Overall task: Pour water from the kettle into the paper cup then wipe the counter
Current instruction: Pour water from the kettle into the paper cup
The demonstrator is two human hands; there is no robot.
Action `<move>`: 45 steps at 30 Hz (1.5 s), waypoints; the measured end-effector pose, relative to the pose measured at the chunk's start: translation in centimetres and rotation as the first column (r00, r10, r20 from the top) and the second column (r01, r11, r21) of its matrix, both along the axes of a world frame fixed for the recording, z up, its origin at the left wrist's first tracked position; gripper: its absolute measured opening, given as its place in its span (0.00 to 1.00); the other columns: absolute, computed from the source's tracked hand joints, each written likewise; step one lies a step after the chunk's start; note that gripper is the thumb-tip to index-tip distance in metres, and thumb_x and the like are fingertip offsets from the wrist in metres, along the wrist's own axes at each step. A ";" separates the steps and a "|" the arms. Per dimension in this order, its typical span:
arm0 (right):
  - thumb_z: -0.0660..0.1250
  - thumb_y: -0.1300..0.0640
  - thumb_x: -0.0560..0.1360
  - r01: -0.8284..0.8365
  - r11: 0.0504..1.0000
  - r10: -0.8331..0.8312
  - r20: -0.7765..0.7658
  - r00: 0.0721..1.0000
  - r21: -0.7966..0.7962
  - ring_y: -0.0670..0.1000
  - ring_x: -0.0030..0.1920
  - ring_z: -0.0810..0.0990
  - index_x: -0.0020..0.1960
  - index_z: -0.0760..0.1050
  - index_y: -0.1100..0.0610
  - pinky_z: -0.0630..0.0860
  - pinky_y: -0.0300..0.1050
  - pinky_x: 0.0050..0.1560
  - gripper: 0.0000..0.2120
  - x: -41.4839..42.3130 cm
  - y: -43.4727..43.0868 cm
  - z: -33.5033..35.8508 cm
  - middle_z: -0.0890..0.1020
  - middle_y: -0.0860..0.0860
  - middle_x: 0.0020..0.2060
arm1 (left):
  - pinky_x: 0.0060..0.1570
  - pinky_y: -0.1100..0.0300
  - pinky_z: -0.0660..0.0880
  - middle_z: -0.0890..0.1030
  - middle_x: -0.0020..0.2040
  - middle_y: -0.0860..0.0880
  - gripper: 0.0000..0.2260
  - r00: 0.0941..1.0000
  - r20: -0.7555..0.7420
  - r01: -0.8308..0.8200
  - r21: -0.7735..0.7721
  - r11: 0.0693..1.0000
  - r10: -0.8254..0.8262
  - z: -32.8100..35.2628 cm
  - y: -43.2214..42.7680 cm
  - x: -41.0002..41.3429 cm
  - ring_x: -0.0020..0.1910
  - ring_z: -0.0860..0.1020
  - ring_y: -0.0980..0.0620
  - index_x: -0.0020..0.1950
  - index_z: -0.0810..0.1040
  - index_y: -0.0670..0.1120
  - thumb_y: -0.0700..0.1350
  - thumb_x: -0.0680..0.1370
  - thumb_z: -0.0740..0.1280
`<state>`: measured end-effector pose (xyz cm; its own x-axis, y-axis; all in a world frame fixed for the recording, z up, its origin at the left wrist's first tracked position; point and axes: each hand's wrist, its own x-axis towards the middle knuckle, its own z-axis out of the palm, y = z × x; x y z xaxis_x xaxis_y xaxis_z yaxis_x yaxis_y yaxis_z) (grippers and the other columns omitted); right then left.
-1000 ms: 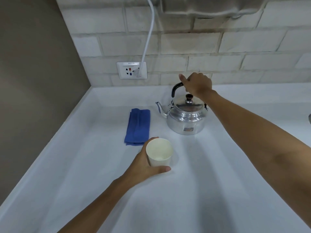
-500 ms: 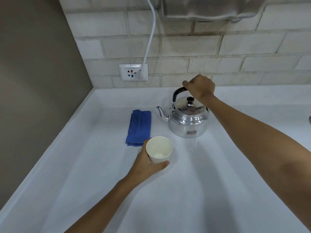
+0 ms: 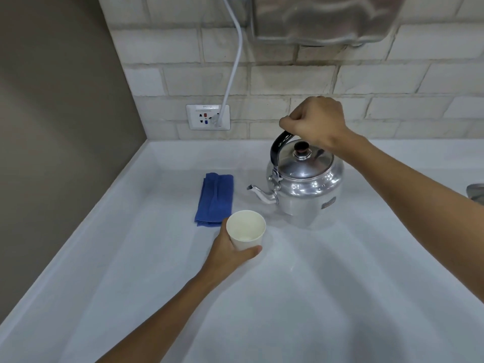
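Head view: right hand (image 3: 315,121) fisted on shiny steel kettle (image 3: 305,184) handle, spout toward eight o'clock at white paper cup (image 3: 246,229) clasped by left hand (image 3: 226,251).

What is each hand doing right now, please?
Left hand: closed around the paper cup.
Right hand: closed on the kettle handle.

Kettle handle (image 3: 278,145) top hidden under right hand (image 3: 315,121). Metal object (image 3: 475,192) cut off at right edge, can't identify. Socket (image 3: 208,117) label too small to read. Cup (image 3: 246,230) base hidden by fingers (image 3: 252,250).
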<state>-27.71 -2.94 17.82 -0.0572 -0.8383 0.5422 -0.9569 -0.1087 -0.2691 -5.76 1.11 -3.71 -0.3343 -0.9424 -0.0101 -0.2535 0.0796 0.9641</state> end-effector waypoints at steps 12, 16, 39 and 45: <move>0.55 0.52 0.62 -0.089 0.996 0.081 -0.397 0.914 0.000 0.51 0.25 0.54 0.22 0.53 0.56 0.51 0.40 0.27 0.16 2.9 2.9 0.7 0.55 0.52 0.18 | 0.55 0.61 0.69 0.74 0.60 0.51 0.36 0.998 -0.008 -0.066 -0.003 0.998 0.066 0.7 0.8 -0.4 0.59 0.72 0.51 0.66 0.64 0.50 0.44 0.63 0.78; 0.55 0.52 0.63 -0.111 0.994 0.100 -0.457 0.884 0.004 0.52 0.27 0.56 0.23 0.56 0.57 0.50 0.39 0.27 0.14 3.4 3.2 0.9 0.56 0.52 0.19 | 0.54 0.61 0.70 0.74 0.59 0.52 0.35 0.998 -0.014 -0.069 0.000 0.998 0.069 0.6 0.8 -0.4 0.58 0.72 0.52 0.65 0.64 0.52 0.45 0.63 0.78; 0.61 0.58 0.65 -0.144 0.989 0.138 -0.574 0.807 0.035 0.53 0.26 0.54 0.23 0.51 0.55 0.49 0.38 0.28 0.20 4.8 4.0 1.9 0.51 0.49 0.18 | 0.40 0.77 0.71 0.73 0.57 0.56 0.33 0.997 -0.003 -0.080 -0.017 0.997 0.080 0.5 0.9 -0.3 0.55 0.72 0.56 0.61 0.64 0.57 0.46 0.63 0.78; 0.61 0.58 0.65 -0.141 0.989 0.138 -0.582 0.801 0.041 0.53 0.27 0.55 0.24 0.55 0.56 0.49 0.37 0.28 0.17 4.8 4.1 2.1 0.51 0.49 0.18 | 0.42 0.74 0.69 0.74 0.58 0.54 0.34 0.997 -0.006 -0.080 -0.016 0.997 0.080 0.5 0.9 -0.2 0.56 0.72 0.55 0.63 0.65 0.53 0.46 0.63 0.78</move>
<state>-22.91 1.18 19.93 0.3871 -0.8107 0.4392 -0.9081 -0.2528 0.3337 -5.99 1.96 -3.25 -0.2580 -0.9661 0.0068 -0.2541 0.0747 0.9643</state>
